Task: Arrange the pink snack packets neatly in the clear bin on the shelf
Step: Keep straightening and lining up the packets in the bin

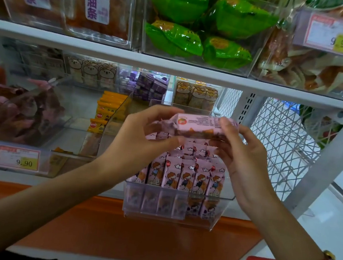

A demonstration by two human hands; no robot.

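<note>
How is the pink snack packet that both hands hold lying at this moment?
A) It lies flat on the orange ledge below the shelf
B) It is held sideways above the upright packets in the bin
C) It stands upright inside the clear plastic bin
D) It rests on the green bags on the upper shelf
B: the left hand and the right hand grip the ends of the pink snack packet, which lies sideways above the upright pink packets in the clear plastic bin.

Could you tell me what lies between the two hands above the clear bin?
In the head view, a pink packet lies crosswise between the left hand and right hand, pinched at each end, above the packets standing in the bin.
</note>
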